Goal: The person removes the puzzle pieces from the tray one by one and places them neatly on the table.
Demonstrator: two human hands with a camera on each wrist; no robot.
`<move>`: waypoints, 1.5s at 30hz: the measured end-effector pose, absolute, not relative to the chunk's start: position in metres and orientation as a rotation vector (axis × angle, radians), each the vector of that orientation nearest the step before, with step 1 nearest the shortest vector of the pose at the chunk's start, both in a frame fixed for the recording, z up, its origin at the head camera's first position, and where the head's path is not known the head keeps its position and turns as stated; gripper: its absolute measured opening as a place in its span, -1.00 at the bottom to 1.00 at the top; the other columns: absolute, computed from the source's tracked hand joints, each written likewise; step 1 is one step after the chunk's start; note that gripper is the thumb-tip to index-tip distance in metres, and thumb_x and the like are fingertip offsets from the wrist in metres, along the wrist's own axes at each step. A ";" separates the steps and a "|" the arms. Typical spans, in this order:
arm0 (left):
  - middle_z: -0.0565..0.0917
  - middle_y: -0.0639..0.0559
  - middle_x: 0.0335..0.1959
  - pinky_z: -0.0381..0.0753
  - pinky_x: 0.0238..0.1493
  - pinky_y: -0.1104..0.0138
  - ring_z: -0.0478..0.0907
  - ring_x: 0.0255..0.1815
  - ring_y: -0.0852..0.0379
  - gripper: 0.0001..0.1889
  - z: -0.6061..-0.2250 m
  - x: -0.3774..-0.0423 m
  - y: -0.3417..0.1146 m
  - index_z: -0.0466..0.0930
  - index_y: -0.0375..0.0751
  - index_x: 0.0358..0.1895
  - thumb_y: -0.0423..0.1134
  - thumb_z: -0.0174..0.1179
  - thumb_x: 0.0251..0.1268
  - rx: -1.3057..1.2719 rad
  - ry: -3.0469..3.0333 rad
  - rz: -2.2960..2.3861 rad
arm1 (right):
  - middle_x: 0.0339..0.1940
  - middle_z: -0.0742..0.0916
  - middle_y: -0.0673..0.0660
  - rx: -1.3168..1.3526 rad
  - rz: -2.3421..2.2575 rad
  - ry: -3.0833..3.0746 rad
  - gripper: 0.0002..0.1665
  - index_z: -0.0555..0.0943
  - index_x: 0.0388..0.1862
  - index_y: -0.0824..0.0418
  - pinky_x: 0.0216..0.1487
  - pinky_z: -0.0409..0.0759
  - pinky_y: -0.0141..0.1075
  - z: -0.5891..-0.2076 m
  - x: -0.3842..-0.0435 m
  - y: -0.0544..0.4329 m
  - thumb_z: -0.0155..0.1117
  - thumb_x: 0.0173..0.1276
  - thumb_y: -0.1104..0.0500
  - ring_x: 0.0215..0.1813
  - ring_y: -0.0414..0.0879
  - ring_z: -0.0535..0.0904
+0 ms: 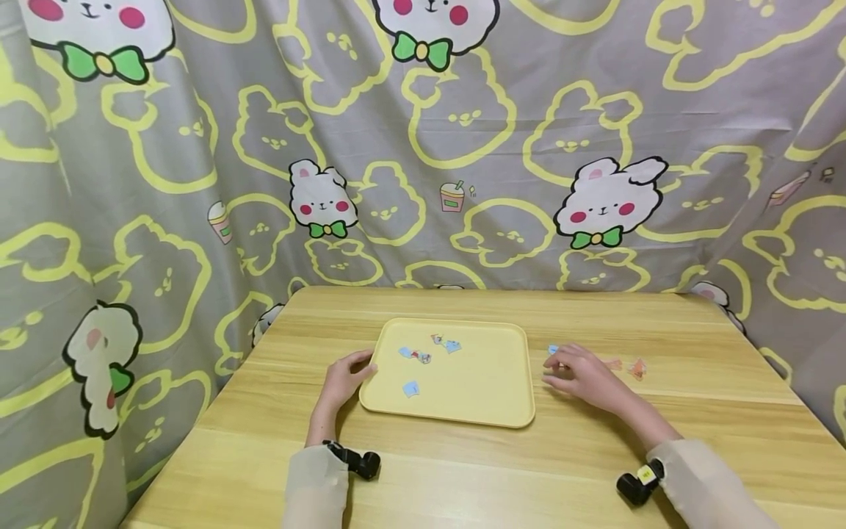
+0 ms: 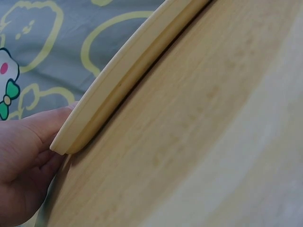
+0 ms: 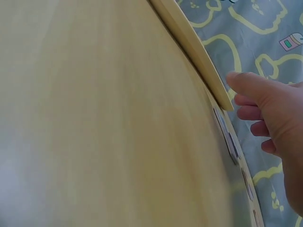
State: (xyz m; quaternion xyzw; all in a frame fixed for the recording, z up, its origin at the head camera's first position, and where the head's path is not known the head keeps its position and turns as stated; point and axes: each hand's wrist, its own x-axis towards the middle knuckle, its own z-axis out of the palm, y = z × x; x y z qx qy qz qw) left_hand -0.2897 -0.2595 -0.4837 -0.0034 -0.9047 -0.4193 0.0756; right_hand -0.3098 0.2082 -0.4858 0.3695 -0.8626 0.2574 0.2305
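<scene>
Two pale sleeves (image 1: 317, 488) reach in over the wood-grain surface (image 1: 489, 474), each forearm carrying a black wrist camera (image 1: 362, 464). Left of centre, the forearm points almost straight ahead; the right one slants inward. Between them lies a yellow rectangular tray (image 1: 472, 389), flat, with one light-blue jigsaw piece (image 1: 411, 389) on its nearer left part. The left hand (image 1: 344, 378) grips the tray's left rim, thumb and fingers bent around the edge. Beyond the tray's right rim, the right hand (image 1: 581, 375) hovers palm-down with nothing in it, fingers loosely bent, thumb apart and aimed at the tray. Just past its fingertips a blue piece (image 1: 553, 349) rests on the surface; an orange piece (image 1: 637, 369) lies behind the wrist. Farther up the tray are multicoloured pieces (image 1: 421, 357). A grey rabbit-print curtain (image 1: 396, 132) hangs behind.
</scene>
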 end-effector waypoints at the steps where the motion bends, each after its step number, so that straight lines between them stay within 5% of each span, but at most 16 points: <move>1: 0.62 -0.21 0.22 0.41 0.41 -0.03 0.46 0.35 -0.22 -0.57 -0.484 -0.290 -0.260 0.58 -0.19 0.23 -0.20 0.28 0.31 -0.012 -2.709 -1.261 | -0.41 0.65 -0.06 1.021 0.708 -2.366 -0.78 0.69 -0.33 0.15 -0.37 0.55 -0.43 -0.486 -0.311 0.207 0.55 0.03 0.23 -0.32 -0.25 0.49; 45: 0.65 -0.17 0.19 0.44 0.39 -0.03 0.49 0.32 -0.19 -0.58 -0.486 -0.290 -0.262 0.59 -0.19 0.21 -0.21 0.28 0.31 -0.011 -2.684 -1.295 | -0.33 0.67 0.02 1.109 0.689 -2.530 -0.73 0.70 -0.18 0.24 -0.29 0.55 -0.35 -0.455 -0.338 0.139 0.44 0.22 0.09 -0.23 -0.07 0.55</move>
